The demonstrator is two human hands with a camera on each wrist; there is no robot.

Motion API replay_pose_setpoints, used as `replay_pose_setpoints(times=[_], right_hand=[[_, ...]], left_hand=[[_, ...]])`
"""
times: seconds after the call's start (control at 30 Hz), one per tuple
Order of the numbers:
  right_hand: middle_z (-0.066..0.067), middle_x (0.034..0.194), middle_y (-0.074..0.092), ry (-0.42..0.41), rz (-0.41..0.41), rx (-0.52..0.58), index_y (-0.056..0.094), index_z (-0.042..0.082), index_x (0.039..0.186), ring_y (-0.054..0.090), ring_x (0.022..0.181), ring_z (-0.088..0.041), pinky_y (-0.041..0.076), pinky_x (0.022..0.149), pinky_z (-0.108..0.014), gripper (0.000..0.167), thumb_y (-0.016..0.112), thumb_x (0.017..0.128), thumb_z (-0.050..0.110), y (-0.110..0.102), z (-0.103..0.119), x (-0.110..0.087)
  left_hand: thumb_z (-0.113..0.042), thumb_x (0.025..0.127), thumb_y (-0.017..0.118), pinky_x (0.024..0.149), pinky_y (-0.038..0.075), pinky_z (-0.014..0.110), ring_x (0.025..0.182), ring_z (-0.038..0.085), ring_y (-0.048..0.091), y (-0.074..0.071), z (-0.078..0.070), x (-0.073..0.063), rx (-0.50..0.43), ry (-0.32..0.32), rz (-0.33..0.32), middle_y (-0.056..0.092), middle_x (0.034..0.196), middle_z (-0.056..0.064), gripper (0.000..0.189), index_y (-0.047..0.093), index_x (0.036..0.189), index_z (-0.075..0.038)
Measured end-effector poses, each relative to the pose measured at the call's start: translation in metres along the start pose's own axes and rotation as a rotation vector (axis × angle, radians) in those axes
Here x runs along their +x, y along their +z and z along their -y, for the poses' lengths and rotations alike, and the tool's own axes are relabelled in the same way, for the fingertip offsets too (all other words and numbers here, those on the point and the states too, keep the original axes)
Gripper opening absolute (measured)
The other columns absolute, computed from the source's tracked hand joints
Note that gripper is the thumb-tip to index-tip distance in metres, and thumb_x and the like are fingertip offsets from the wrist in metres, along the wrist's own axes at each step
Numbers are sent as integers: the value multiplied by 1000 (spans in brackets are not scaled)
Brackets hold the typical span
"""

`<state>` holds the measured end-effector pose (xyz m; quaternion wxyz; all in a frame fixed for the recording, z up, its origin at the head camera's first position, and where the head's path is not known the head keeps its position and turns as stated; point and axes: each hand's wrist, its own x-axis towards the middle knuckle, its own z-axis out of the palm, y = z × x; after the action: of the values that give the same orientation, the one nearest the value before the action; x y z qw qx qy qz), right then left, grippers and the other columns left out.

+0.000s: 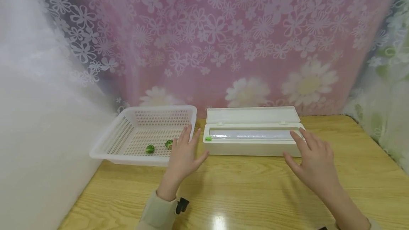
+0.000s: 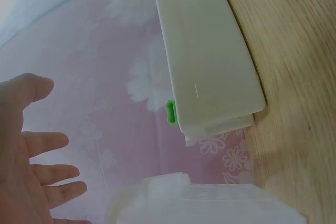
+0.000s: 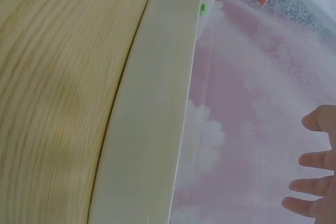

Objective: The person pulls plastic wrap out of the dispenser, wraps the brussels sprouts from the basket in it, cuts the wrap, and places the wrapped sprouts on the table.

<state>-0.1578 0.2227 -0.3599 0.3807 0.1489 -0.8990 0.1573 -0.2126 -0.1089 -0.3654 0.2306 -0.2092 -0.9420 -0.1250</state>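
The white box [image 1: 243,148], with its lid [image 1: 252,115] raised, lies right of center in the head frame, long axis running left to right. The left hand [image 1: 184,153] is beside the box's left end, overlapping the basket [image 1: 127,157] in view; the right hand [image 1: 314,162] overlaps the right end and appears nearer. Both hands are spread, holding nothing.

Soft, fairly bright light falls evenly around the white box [image 1: 252,149]. In front of it, the tabletop [image 1: 249,184] carries one small glare spot and faint, soft-edged shadows; inside it, the shiny roll [image 1: 249,135] glints. Both wrist views bow the box's edges, with the patterned backdrop [image 2: 105,82] behind it milky and soft.
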Motion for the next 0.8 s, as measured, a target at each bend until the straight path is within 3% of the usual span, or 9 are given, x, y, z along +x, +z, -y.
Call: replay_pose_setpoints(times=[0.13,0.2,0.27,0.43,0.67,0.8], right_hand=[[-23,104,57,-34,-58,53,59,-1,105,51,92,-40,35,73,-58,44,58,76,32,0,2,1],[-21,96,60,-54,-81,66,61,-3,99,55,85,-38,39,67,-55,41,57,77,31,-1,2,2],[-20,89,62,-77,-103,74,62,-5,93,57,78,-37,42,62,-52,43,52,80,35,-1,1,4],[-18,83,63,-95,-128,109,62,-5,90,58,74,-37,43,60,-51,46,49,83,39,0,-5,6],[-19,88,62,-79,-81,152,61,-5,95,55,82,-37,42,71,-47,32,64,75,21,0,-20,5],[-18,91,61,-75,-51,158,61,-4,96,54,86,-35,42,71,-45,32,70,68,8,3,-31,3]], left_hand=[[-31,78,63,81,45,44,98,28,54,2,0,2,-15,104,-172,57,110,14,45,58,111,-2],[-27,76,65,68,49,35,79,24,60,3,1,3,-19,151,-235,63,92,10,35,62,100,-2],[-26,76,66,61,50,30,72,21,60,5,1,3,-25,174,-263,64,85,8,30,64,95,-3],[-25,75,67,65,51,29,79,20,62,9,-2,5,-47,188,-280,65,90,7,26,65,92,-5],[-27,76,68,71,50,28,84,19,60,16,-8,13,-89,206,-287,64,93,6,29,64,94,-4],[-26,75,70,72,49,28,88,19,60,22,-12,20,-152,214,-284,63,96,8,34,63,98,-2]])
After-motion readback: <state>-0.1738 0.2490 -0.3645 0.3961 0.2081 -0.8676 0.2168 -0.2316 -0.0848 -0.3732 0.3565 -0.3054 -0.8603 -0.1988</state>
